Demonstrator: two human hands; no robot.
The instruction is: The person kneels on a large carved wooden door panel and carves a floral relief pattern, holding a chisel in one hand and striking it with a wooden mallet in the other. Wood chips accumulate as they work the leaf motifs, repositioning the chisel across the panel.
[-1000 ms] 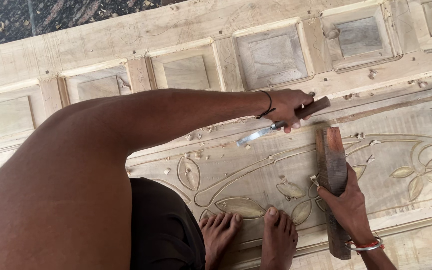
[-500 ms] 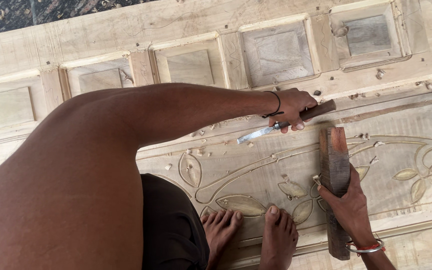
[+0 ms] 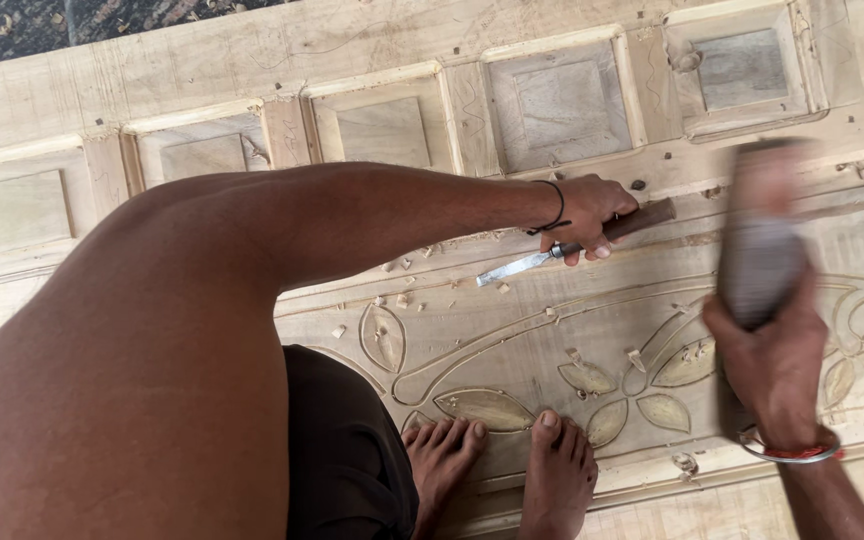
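Note:
My left hand (image 3: pixel 586 212) grips a chisel (image 3: pixel 572 247) with a dark wooden handle and a steel blade. The blade tip rests on a carved groove of the pale wooden door panel (image 3: pixel 512 330) lying flat under me. My right hand (image 3: pixel 770 360), with a red and metal bangle at the wrist, holds a dark wooden mallet block (image 3: pixel 760 240). The block is raised and blurred, to the right of the chisel handle. Leaf and vine carvings (image 3: pixel 642 385) run across the panel. My bare feet (image 3: pixel 502 465) stand on its near edge.
Several raised square panels (image 3: pixel 560 100) line the far side of the door. Small wood chips (image 3: pixel 402 295) lie around the chisel tip. A dark speckled floor (image 3: pixel 12 20) shows beyond the far edge at the top left.
The right hand has lifted the mallet block from lying on the panel to a raised, blurred position near the chisel handle. The left hand and chisel stay in place.

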